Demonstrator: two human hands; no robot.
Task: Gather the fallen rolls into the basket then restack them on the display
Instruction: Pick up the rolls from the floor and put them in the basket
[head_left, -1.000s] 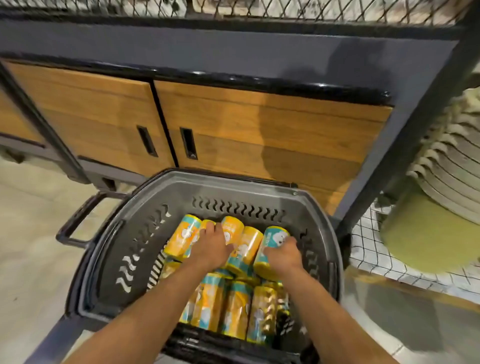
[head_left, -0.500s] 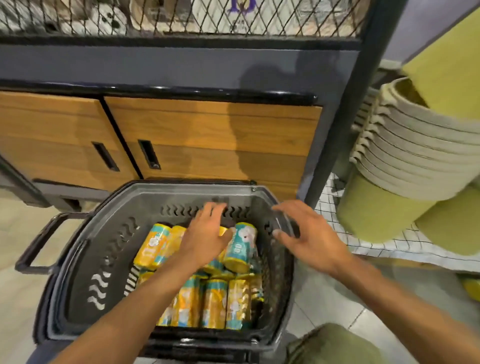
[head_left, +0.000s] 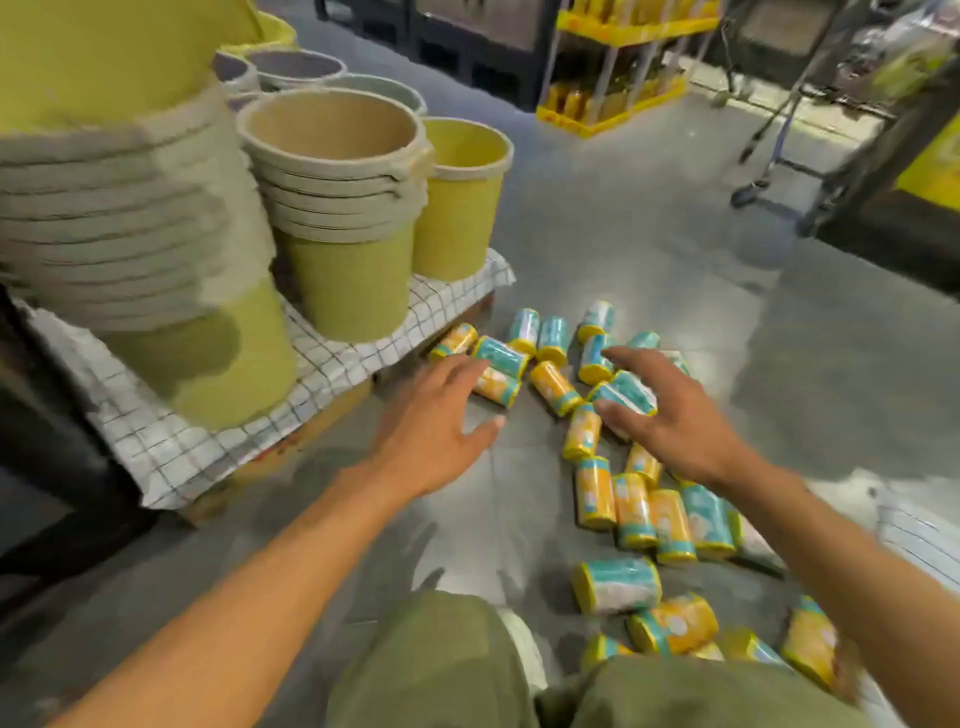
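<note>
on the floor (head_left: 649, 249), yellow-teal rolls (head_left: 555, 387), labels unreadable, near spread, empty left hand (head_left: 431, 452) and right hand (head_left: 675, 421)

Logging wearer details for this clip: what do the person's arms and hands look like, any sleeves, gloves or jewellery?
The left hand and right hand are ungloved, with no watch, ring or band showing. The forearms behind them are bare to the frame edge, with no sleeve in view. Lower down, olive-green trousers cover the knees.
</note>
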